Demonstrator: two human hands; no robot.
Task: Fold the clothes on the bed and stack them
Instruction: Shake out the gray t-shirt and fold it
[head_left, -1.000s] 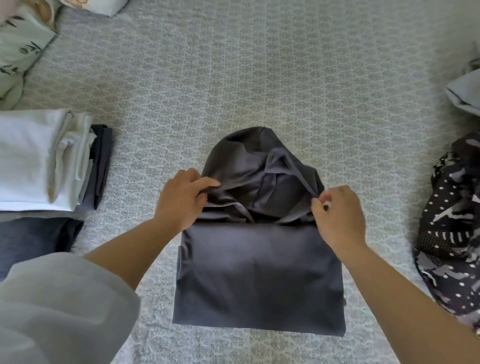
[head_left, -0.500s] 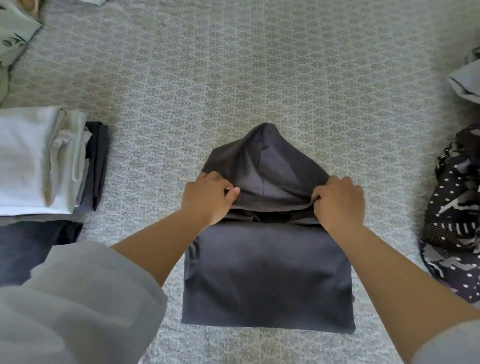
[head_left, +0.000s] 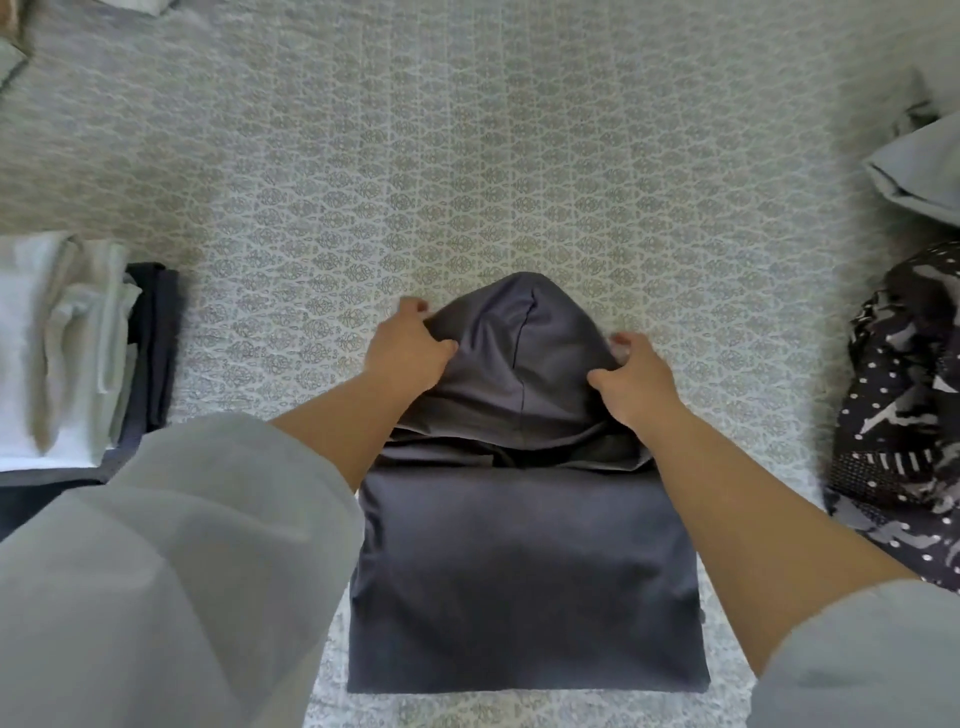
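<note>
both my hands grip the dark hoodie's hood (head_left: 519, 358) on the bed (head_left: 467, 156): left hand (head_left: 408, 348) pinches one side, right hand (head_left: 631, 379) the other.

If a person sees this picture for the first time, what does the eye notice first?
First, the dark grey folded hoodie in the middle of the patterned grey bedspread, with the left hand and right hand gripping its hood. Then the stack of white and dark folded clothes at the left edge.
</note>
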